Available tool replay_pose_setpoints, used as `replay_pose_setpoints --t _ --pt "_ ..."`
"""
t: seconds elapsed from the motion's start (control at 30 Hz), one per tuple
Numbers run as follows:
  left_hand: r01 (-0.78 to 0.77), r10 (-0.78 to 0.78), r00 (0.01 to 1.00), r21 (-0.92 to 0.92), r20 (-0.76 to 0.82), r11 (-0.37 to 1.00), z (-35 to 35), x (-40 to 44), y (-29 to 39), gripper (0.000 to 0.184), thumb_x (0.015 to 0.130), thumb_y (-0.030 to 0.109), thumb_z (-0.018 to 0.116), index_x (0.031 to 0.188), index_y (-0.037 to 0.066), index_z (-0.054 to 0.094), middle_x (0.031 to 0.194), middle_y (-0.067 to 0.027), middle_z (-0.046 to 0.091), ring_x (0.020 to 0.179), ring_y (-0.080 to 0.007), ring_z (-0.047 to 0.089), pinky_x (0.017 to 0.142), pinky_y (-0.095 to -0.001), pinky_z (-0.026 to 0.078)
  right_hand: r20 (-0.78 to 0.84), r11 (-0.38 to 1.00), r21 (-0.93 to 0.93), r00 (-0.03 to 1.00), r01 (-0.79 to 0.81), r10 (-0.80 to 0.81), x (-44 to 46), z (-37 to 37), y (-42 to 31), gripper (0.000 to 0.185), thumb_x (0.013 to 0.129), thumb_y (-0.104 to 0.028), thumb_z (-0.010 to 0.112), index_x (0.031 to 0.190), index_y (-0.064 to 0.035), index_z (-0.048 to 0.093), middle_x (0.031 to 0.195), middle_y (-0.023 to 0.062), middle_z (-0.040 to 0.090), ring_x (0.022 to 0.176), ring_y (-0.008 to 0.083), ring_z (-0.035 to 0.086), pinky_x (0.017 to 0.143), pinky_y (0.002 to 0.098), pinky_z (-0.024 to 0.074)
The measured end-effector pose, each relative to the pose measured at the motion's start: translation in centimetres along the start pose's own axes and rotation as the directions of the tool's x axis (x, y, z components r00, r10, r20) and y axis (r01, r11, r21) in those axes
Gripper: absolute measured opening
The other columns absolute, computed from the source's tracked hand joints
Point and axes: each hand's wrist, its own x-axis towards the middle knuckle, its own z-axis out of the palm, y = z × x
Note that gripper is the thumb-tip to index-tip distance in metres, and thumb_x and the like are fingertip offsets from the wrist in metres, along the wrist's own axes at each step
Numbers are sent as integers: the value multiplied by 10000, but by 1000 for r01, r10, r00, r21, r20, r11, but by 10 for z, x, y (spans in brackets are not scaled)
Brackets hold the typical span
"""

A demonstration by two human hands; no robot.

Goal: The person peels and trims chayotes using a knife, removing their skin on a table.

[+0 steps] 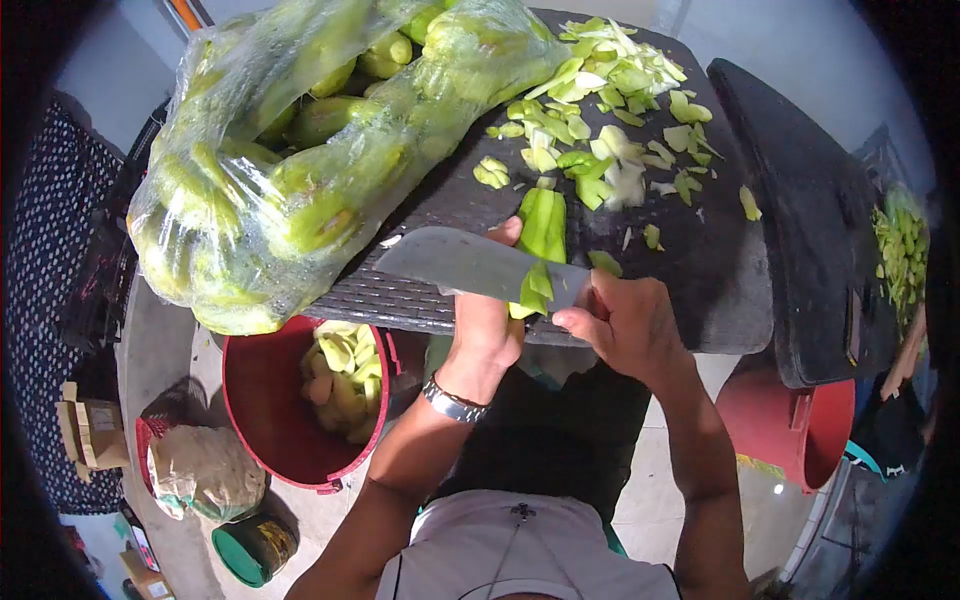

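Note:
My left hand (484,322) is closed around the lower part of a long light-green vegetable (543,225) with flat, faceted sides. My right hand (632,322) grips a broad-bladed knife (470,262), its handle hidden in the fist. The blade lies across the vegetable, pointing left, and a strip of green peel (537,287) hangs at its edge. Beyond my hands, green and whitish peelings (620,70) are scattered over the dark tabletop (700,270). A clear plastic bag (290,200) full of similar green vegetables rests at the table's left side.
Below the table on the left, a red bucket (250,400) holds pale peeled pieces (345,375). A stuffed sack (205,470) and a green-lidded tub (240,552) stand beside it. At right are a dark board (800,220) and another red bucket (765,415).

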Motion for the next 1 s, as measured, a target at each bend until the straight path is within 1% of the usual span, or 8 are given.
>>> replay_pose_setpoints --t 0.17,0.27,0.47,0.73,0.83,0.87,0.93,1.0 --pt "-30 31 999 35 -33 999 15 -13 4 297 1028 307 639 1191 60 625 1044 -52 647 924 -149 645 810 -356 558 26 997 -73 999 -40 42 6 -3 10 549 903 -553 741 811 -32 595 632 124 658 593 338 703 548 423 545" --pt "89 -91 982 24 167 996 3 -16 11 318 1029 301 633 1233 57 617 1055 -57 646 947 -152 643 830 -347 551 15 997 -61 998 -53 54 6 -3 11 558 895 -564 743 808 -32 599 627 122 654 590 339 700 545 426 542" --pt "-35 37 999 78 -32 996 0 1 -9 399 1070 356 476 1263 21 578 1098 -130 684 907 -239 702 672 -412 609 -7 1000 -26 1000 -1 1 1 0 2 475 913 -448 756 792 -22 583 606 149 599 557 345 646 532 412 483" --pt "99 -103 994 69 43 993 18 -22 15 386 1043 313 461 1173 -13 621 993 -155 703 808 -241 707 594 -379 607 -144 986 -166 988 31 -55 16 -3 36 560 943 -546 694 787 -21 578 607 157 582 570 353 641 534 438 474" --pt "182 -187 977 50 103 982 18 -25 26 468 1041 389 471 1251 -2 617 1048 -152 707 858 -262 708 638 -407 603 -350 905 -306 919 -296 183 42 -10 84 666 962 -674 592 723 -55 540 543 94 523 462 271 552 464 394 416" --pt "194 -196 975 31 105 981 19 -25 28 510 1041 424 460 1274 -3 614 1071 -148 707 881 -279 707 649 -420 596 -224 878 -12 857 -479 465 48 -20 86 686 969 -702 549 703 -70 521 536 70 503 441 236 512 445 373 389" --pt "206 -196 968 -53 159 977 14 -19 30 521 1053 440 487 1307 3 614 1107 -135 711 954 -284 702 773 -434 586 242 464 425 592 -777 769 60 -50 65 730 981 -758 461 663 -101 484 521 21 462 400 165 431 408 332 335" --pt "182 -174 982 -111 79 977 19 -9 31 492 1059 426 517 1309 14 617 1120 -130 711 972 -276 697 830 -418 574 134 657 395 748 -642 650 54 -46 64 688 963 -709 535 682 -81 512 521 56 480 409 204 457 431 366 380"
